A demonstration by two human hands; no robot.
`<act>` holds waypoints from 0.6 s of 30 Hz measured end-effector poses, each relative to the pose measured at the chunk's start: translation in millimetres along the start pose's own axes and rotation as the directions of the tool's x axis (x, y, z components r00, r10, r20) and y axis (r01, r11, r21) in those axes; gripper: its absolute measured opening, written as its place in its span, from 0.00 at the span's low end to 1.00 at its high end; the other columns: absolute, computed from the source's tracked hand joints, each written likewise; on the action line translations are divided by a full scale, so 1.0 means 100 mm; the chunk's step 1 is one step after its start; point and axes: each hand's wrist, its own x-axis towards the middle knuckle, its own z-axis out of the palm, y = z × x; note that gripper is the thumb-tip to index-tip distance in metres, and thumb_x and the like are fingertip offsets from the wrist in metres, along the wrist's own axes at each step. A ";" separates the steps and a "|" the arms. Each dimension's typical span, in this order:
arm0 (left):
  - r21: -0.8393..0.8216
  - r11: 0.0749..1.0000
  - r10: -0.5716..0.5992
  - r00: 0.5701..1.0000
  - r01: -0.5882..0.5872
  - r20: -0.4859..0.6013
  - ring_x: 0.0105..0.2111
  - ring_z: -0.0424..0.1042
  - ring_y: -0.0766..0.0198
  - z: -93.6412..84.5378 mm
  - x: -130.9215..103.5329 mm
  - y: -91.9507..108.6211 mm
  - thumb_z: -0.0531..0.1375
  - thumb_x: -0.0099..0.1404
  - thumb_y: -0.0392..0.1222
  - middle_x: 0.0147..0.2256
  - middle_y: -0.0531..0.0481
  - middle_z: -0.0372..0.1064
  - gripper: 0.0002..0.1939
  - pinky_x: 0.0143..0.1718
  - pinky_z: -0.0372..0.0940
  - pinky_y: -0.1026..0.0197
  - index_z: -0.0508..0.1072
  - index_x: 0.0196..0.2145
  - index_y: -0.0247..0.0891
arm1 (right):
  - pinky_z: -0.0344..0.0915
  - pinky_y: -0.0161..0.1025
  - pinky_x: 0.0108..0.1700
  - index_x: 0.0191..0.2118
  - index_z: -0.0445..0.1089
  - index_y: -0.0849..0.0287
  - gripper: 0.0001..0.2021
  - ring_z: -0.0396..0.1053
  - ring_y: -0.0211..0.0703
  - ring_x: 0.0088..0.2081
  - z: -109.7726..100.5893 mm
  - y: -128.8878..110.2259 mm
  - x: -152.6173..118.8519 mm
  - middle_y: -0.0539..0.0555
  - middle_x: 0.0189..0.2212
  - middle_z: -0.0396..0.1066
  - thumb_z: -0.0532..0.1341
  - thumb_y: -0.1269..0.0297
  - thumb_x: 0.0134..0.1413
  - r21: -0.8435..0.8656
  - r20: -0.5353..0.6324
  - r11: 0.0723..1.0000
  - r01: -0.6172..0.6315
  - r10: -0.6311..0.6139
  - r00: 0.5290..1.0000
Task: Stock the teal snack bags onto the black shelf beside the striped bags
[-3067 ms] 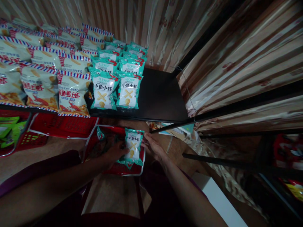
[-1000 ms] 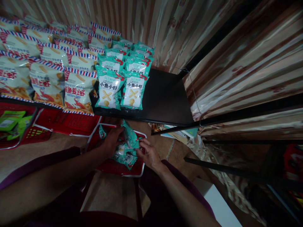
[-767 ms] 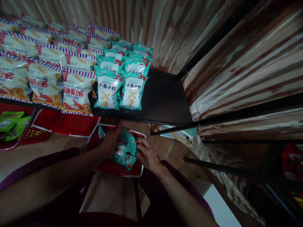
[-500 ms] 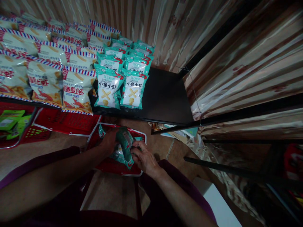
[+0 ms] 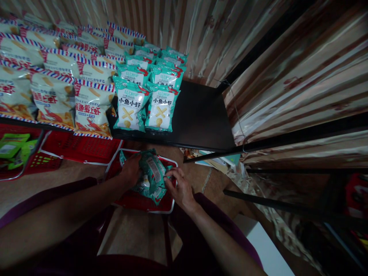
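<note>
Over a red basket with a white rim, a teal snack bag shows its back label upward. My left hand is closed on the bag's left side, its fingertips partly hidden. At the bag's right edge, my right hand pinches the teal wrapping between thumb and fingers. Other teal bags lie underneath in the basket, partly covered. Above, on a black shelf, matching teal snack bags stand upright in two columns.
White snack bags with striped edges fill the shelf's left part. Two more red baskets sit below, the far left one with green packets. Black metal bars and a curtain border the right. A white box stands lower right.
The teal bag has turned so its back label faces up more flatly. My right hand has shifted slightly right, and its fingers have spread a little along the bag's edge.
</note>
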 end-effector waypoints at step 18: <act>0.396 0.910 0.132 0.991 -0.127 0.015 0.56 0.61 0.48 0.03 -0.06 -0.02 0.55 0.43 0.24 0.50 0.40 0.68 0.21 0.59 0.50 0.55 0.69 0.36 0.38 | 0.72 0.39 0.36 0.25 0.63 0.59 0.22 0.74 0.39 0.26 0.15 -0.07 -0.02 0.48 0.21 0.73 0.76 0.66 0.24 0.697 0.571 -0.011 -0.717 0.614 0.546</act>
